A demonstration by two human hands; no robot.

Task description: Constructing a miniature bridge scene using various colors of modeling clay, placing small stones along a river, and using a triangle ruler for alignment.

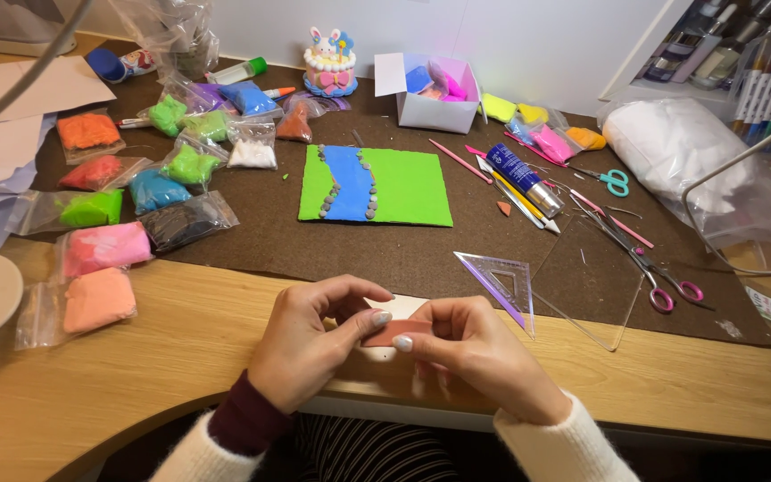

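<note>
Both of my hands meet near the table's front edge, pinching one small flat piece of reddish-brown clay (396, 332). My left hand (314, 344) grips its left end with thumb and fingers. My right hand (479, 357) holds the right end. Under them lies a small white board (399, 306), mostly hidden. Farther back on the dark brown mat (403, 254) lies a green clay panel (408, 186) with a blue river strip (348, 183) edged by small grey pebbles.
Several bags of coloured clay (100, 250) lie at the left. Clear plastic triangle rulers (510, 286), pink-handled scissors (662, 286), teal scissors (613, 181), a blue tube (521, 178) and a white box (435, 94) are at the right. A bunny cake figure (329, 64) stands behind.
</note>
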